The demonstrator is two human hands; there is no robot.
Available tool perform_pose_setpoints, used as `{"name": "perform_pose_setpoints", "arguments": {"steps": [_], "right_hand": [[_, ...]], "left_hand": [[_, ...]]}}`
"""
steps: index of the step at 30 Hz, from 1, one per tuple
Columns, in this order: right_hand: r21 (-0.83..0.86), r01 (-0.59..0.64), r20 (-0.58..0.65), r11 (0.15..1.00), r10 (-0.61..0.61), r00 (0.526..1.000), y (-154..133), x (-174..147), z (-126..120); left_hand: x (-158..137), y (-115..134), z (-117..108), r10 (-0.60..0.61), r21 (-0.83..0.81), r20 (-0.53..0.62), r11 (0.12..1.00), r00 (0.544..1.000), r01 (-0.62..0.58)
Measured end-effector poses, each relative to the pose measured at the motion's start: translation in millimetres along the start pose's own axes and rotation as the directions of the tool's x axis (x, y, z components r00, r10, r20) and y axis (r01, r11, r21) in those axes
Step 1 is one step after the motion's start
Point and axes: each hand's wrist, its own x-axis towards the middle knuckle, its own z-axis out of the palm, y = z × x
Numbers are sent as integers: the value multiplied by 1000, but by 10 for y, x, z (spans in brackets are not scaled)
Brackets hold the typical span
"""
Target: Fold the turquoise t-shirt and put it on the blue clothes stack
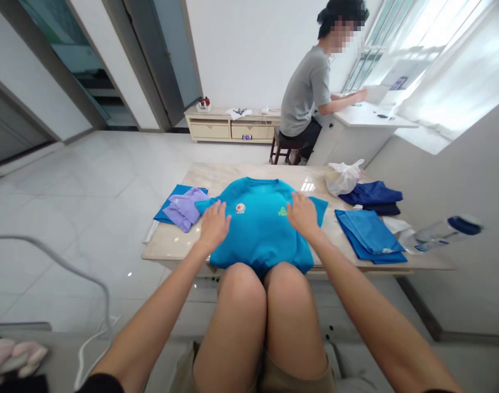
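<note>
A bright blue T-shirt (260,232) lies spread on the low table in front of my knees, its collar at the far side. A round red-and-white badge and a small green logo mark its chest. The lower edge hangs over the table's near edge, by my knees. My left hand (215,222) rests on the shirt's left side near the sleeve, fingers apart. On the right side, my right hand (303,214) touches the shirt beside the green logo, fingers stretched out. Neither hand holds anything that I can see.
A folded purple garment (186,207) lies over a blue one (161,212) at the table's left. To the right are folded blue clothes (370,234), dark blue clothes (372,194), a white plastic bag (343,177) and a clear bottle (441,234). A person (310,87) sits at a white desk beyond.
</note>
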Motion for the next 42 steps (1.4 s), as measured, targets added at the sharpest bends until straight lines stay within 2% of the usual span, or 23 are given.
{"name": "perform_pose_setpoints", "arguments": {"steps": [2,4,6,9,12,15,22,29,32,34,36,38,40,42], "right_hand": [[2,-77,154,997,76,985,-139,-477,560],[11,-177,239,984,169,956,-148,-874,1018],[23,-188,228,982,178,957,-71,-1110,1320],[20,-140,151,990,136,979,60,-1147,1510],[4,-121,151,993,119,981,113,-891,1552],[-6,-139,195,990,138,971,114,-484,1597],[17,-148,211,989,141,967,164,519,1815],[8,-185,223,983,179,958,299,1416,2079],[-3,-175,221,985,171,960,381,1707,2157],[-10,-168,231,986,166,959,396,1819,2176],[-14,-159,236,987,158,959,357,1804,2150],[-13,-121,208,993,121,971,277,1600,2069],[-5,-41,148,999,41,988,207,1175,1951],[8,61,100,998,-61,993,205,562,1840]], "left_hand": [[-329,136,573,52,-47,130,998,990,-46],[-582,155,1001,20,-50,212,999,977,-9],[-697,92,1245,-2,-41,226,999,974,11],[-644,-30,1347,13,-34,175,999,984,-7],[-418,-78,1354,10,-26,142,1000,990,-6],[-90,-75,1415,-23,-24,121,999,992,26],[886,-162,1631,-46,-34,125,998,991,51],[1830,-323,1879,-46,50,153,998,987,39],[2121,-379,1963,-35,36,142,999,989,30],[2215,-382,1992,-34,19,148,999,988,31],[2166,-350,1990,-40,-2,153,999,987,41],[1923,-305,1945,-31,-37,126,999,992,36],[1482,-292,1863,18,-83,57,996,998,-13],[910,-350,1771,92,-117,-18,989,996,-94]]}}
